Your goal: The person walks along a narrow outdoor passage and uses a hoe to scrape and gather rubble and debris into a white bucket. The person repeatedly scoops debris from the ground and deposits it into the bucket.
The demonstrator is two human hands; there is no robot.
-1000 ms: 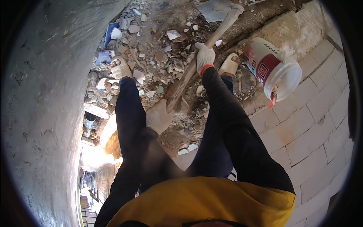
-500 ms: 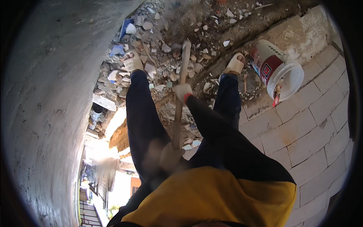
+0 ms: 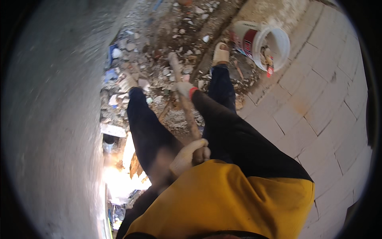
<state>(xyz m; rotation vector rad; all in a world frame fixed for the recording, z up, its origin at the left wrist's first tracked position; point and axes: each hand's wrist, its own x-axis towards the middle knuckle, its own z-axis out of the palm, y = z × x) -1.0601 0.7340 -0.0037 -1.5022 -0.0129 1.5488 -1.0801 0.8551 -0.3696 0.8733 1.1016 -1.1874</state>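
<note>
Both my hands grip a long wooden tool handle (image 3: 187,113) that slants from my waist toward the rubble between my feet. Its far end is pale and blurred, so I cannot tell what kind of tool it is. Gloved in white with a red cuff, my right hand (image 3: 184,89) wraps round the upper half of the handle. My left hand (image 3: 187,157), in an off-white glove, closes round the lower end, close to my yellow shirt. Broken tile and stone rubble (image 3: 159,75) lies beneath the tool.
A white and red bucket (image 3: 274,42) lies on its side at the right, debris at its mouth. Pale paving (image 3: 314,99) spreads across the right. A grey wall (image 3: 55,111) rises close on the left. My sandalled feet stand apart on the rubble, beside a low concrete ledge (image 3: 274,12).
The handle has swung from leaning right to leaning left at its far end. My left hand shows farther right and higher. The whole view has shifted, moving the bucket up and left in it.
</note>
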